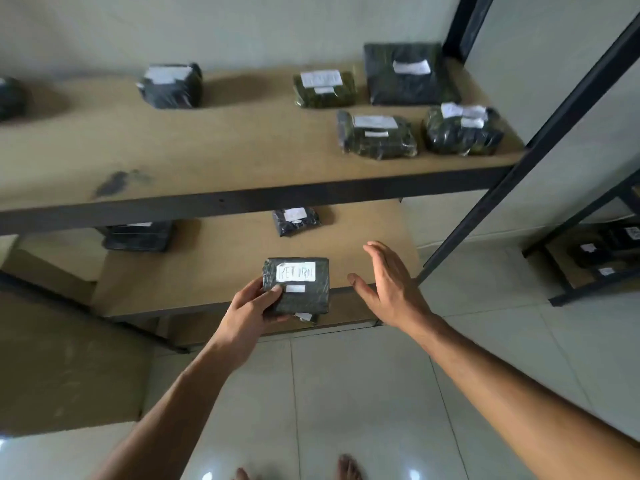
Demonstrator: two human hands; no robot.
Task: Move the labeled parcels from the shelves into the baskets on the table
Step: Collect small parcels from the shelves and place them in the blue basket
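Pale wall and glossy floor tiles (346,410) frame a black metal rack with two tan shelves in front of you. Your left hand (247,308) grips a dark wrapped parcel (301,292) at its near left corner, thumb on top and fingers curled underneath, holding it over the front edge of the lower shelf (363,237). Its white label reads "RETURN", with a smaller white sticker below it. Your right hand (391,285) hovers just to the right of the parcel, fingers straight and spread, holding nothing and not touching it. Further back on the lower shelf lie a small dark parcel (295,221) and, to the left, a flatter one (138,235) partly hidden under the upper shelf (173,150). On that upper shelf sit more labeled parcels, most clustered at the right end. At the far right, a second rack (595,258) holds other dark packages low down. Your bare toes show at the bottom edge.
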